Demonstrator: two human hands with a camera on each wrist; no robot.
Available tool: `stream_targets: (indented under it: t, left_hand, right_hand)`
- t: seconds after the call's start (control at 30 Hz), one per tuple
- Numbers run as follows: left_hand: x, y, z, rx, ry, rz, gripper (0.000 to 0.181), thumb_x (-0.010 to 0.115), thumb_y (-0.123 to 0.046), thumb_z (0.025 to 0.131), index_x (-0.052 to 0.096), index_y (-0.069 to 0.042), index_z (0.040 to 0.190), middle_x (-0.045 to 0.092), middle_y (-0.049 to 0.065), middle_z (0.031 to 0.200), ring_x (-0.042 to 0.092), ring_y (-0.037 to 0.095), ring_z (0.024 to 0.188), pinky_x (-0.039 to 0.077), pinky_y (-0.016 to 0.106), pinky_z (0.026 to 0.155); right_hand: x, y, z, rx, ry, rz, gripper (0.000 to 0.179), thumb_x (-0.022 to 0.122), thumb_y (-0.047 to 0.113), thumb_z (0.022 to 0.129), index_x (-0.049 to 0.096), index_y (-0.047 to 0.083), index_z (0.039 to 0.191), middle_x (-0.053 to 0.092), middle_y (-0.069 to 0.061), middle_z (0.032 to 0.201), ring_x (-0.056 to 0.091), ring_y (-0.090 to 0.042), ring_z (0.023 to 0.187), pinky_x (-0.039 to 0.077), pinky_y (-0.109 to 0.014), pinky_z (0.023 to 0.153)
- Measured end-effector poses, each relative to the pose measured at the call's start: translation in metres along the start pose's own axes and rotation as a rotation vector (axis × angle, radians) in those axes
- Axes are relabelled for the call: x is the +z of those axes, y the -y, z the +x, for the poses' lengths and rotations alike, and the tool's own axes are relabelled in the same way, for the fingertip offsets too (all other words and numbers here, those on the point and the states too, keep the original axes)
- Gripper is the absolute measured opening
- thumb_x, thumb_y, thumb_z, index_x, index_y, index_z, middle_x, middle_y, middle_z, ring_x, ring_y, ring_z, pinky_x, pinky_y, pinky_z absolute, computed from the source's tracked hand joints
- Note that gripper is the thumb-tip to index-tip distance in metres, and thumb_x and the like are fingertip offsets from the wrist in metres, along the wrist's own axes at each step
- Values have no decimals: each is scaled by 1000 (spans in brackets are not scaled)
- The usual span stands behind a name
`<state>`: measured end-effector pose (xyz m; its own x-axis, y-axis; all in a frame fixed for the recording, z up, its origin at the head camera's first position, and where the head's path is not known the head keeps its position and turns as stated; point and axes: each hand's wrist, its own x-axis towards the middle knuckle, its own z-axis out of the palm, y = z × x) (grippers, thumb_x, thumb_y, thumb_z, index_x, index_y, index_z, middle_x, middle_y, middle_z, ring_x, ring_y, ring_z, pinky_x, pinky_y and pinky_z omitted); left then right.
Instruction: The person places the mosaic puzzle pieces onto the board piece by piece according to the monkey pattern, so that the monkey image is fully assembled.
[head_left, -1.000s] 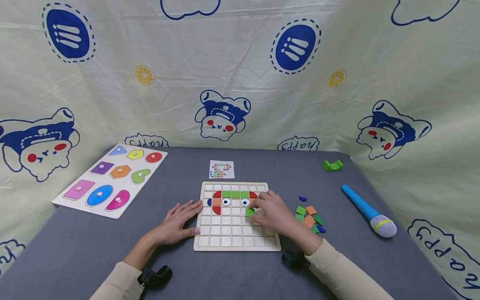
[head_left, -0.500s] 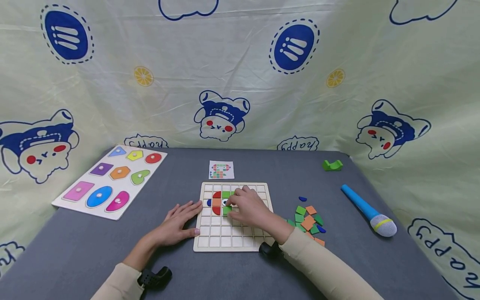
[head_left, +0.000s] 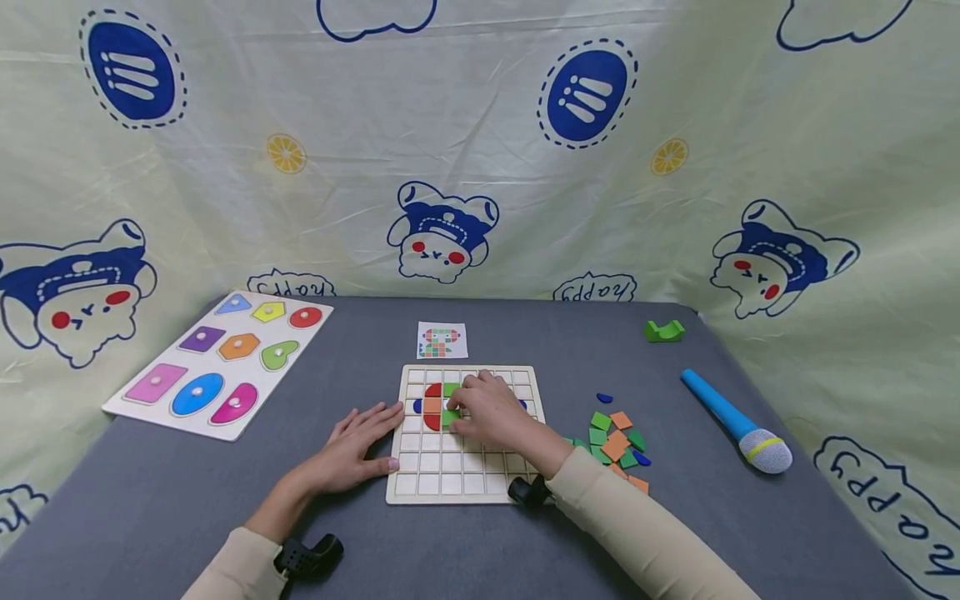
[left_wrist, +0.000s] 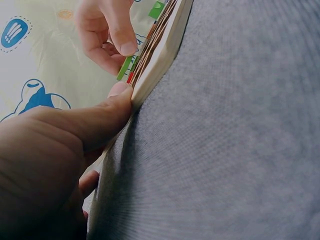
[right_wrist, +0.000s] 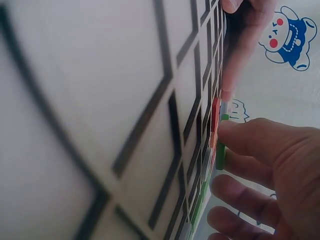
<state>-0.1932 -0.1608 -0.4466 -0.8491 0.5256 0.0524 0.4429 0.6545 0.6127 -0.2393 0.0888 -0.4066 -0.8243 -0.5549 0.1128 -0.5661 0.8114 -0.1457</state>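
A wooden grid board (head_left: 427, 483) lies on the grey table. My right hand (head_left: 497, 417) is over its upper middle and pinches a small green square tile (right_wrist: 220, 155) between thumb and finger. In the head view the tile overlaps a cell just right of the lower red quarter-round piece (head_left: 432, 422). An orange tile (head_left: 432, 405) and another red piece (head_left: 433, 389) sit above that, with a blue half-round piece (head_left: 417, 406) at their left. My left hand (head_left: 352, 450) rests at the board's left edge, fingers extended. The right hand hides much of the pattern.
Loose green, orange and blue pieces (head_left: 617, 445) lie right of the board. Behind it is a pattern card (head_left: 442, 340). A shape puzzle board (head_left: 225, 367) lies at left; a blue toy microphone (head_left: 738, 423) and a green curved block (head_left: 664, 332) are at right.
My right hand has moved left across the board with the green tile, from the right side of the pattern to beside the left red pieces. The left hand has stayed in place.
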Motion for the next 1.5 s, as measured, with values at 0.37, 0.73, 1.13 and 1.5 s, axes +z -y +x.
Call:
stream_targets:
  t: [0.37,0.73,1.13,1.5]
  left_hand:
    - [1,-1,0,13,-24,11,69,63,-34,89,34,-7,146,31,11,154,21,39,144,6,63,110]
    - [-1,-2,0,9,-18,10,69,63,-34,89,34,-8,147,31,10,155,21,39,144,6,64,111]
    - [1,-1,0,6,-10,4,70,62,-36,89,33,-8,147,30,10,155,20,39,144,5,63,111]
    - [0,-2,-1,7,-8,-8,71,63,-36,89,33,-8,147,30,10,155,18,39,144,4,63,111]
  right_hand:
    - [3,0,2,17,11,6,20,74,30,80,74,20,97,64,3,93,47,-15,87,38,-30,74]
    - [1,-1,1,17,32,27,19,73,29,80,74,21,97,62,4,93,46,-15,86,37,-31,74]
    - [1,-1,0,23,24,14,19,73,31,79,74,21,96,63,4,93,47,-15,87,38,-31,75]
    - [-9,-9,-7,4,12,29,20,72,29,79,74,21,98,61,1,90,45,-16,83,34,-29,68]
